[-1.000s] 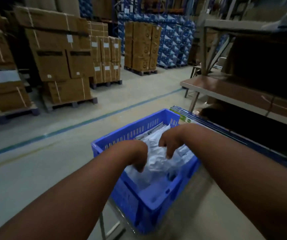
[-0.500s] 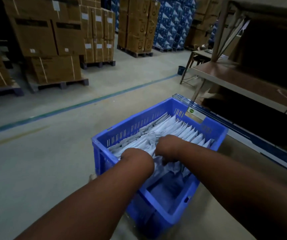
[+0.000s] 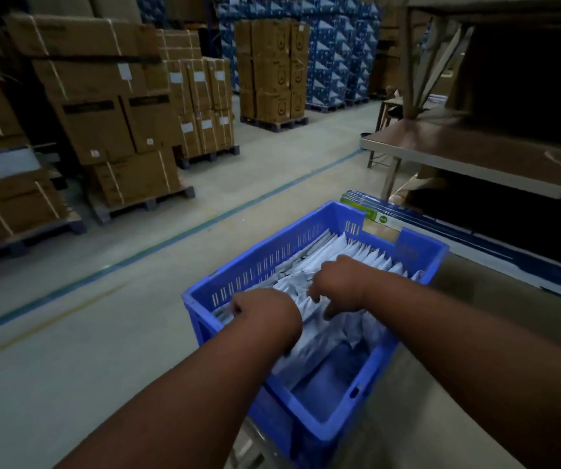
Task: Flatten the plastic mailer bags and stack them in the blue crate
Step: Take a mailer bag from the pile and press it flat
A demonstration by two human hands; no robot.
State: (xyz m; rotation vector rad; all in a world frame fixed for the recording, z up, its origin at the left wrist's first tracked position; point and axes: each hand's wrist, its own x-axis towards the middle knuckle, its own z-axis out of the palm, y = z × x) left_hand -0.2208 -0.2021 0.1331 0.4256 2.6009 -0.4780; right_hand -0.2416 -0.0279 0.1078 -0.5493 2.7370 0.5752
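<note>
Head view: blue crate [image 3: 417,252] holds white mailer bags [image 3: 356,255] standing in a row. Left hand [image 3: 262,309] and right hand [image 3: 336,282] reach in among the bags; grip unclear, fingers hidden. Cardboard boxes [image 3: 103,106] behind.

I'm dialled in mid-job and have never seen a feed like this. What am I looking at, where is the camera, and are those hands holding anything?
There is no machine here: a person works with bare hands, and the single camera sits on their head, looking forward and down. The left hand and right hand both reach into a blue crate, fingers down among white mailer bags that stand packed in a row at the crate's far end. The near end shows bare crate floor. Whether either hand actually grips a bag is hidden by the hands themselves. Behind lie a warehouse floor, pallets of cardboard boxes and a shelf on the right.
</note>
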